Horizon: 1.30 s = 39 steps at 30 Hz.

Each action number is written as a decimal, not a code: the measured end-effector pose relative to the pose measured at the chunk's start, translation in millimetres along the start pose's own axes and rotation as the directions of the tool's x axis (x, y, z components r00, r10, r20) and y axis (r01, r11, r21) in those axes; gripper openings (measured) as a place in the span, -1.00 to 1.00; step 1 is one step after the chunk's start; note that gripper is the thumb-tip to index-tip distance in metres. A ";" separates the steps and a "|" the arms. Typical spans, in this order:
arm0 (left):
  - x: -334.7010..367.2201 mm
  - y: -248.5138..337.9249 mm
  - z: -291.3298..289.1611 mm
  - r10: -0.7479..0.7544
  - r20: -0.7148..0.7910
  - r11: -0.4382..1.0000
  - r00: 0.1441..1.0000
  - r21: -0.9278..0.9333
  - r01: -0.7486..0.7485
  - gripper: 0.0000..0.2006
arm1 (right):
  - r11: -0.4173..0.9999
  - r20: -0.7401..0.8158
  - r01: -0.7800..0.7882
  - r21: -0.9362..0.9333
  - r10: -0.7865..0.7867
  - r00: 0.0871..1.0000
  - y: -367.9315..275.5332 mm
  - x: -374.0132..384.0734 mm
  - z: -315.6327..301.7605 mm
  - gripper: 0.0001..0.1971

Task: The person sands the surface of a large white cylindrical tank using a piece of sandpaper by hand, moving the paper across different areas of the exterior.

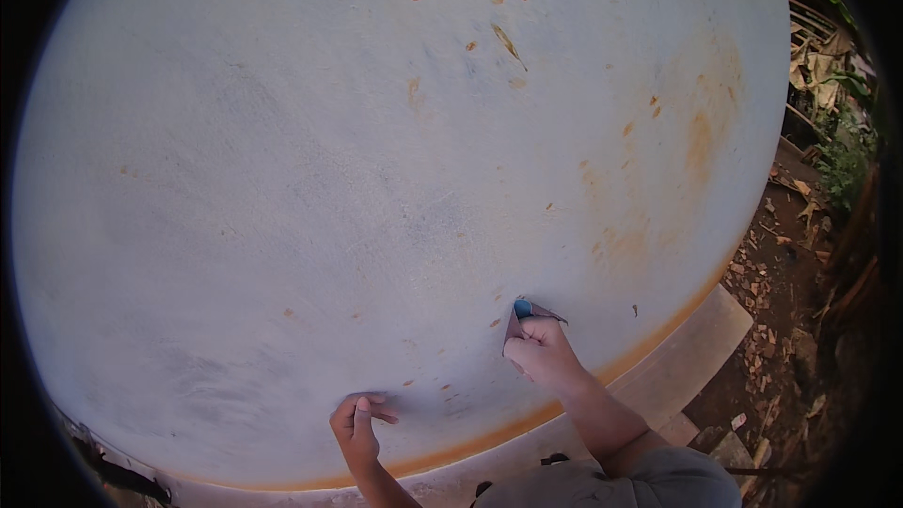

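Note:
A broad, pale grey-white surface (310,179), curved at its edge, fills most of the head view; scuffs and rust-brown spots mark it. Near its lower right part, my right hand (544,350) is closed around a folded sheet of sandpaper (513,331), brownish-grey with stiff corners sticking out. Something rounded and blue (523,309) shows between its folds; what that is I cannot tell. Lower and to the left, my left hand (359,419) is held close to the surface, thumb up and fingers loosely bent and apart, holding nothing. Whether its fingertips touch the surface is unclear.
An orange-brown band (508,430) runs along the surface's near edge. Below it lies a pale ledge (673,362). To the right are bare soil with broken bits (767,306), dry leaves and green plants (842,155). A dark object (132,482) sits at the lower left.

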State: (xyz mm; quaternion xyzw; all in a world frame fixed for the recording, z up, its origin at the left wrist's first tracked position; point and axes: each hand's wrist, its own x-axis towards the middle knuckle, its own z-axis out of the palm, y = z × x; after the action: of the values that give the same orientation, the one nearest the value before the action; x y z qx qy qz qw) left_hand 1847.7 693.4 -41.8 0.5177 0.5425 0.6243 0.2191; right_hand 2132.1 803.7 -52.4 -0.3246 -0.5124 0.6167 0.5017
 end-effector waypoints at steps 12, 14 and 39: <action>3.3 -24.0 -12.2 0.083 0.100 0.995 0.991 -0.055 -0.078 -0.70 | 0.952 0.045 0.280 -0.124 -0.277 0.960 22.5 -15.5 46.8 -0.71; 3.4 -25.0 -12.4 0.090 0.117 0.995 0.989 -0.062 -0.083 -0.71 | 0.965 -0.076 0.239 -0.105 -0.247 0.966 6.1 -7.3 40.0 -0.71; 3.0 -38.6 -15.3 0.149 0.226 0.985 0.963 0.056 -0.166 -0.69 | 0.965 -0.069 -0.218 -0.147 0.210 0.975 60.1 -25.7 84.6 -0.80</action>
State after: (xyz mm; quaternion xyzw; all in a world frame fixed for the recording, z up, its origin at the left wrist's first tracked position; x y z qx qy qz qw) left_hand 1822.0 701.2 -73.6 0.6333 0.4946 0.5576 0.2083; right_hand 2044.9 755.1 -90.4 -0.4322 -0.5068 0.6171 0.4190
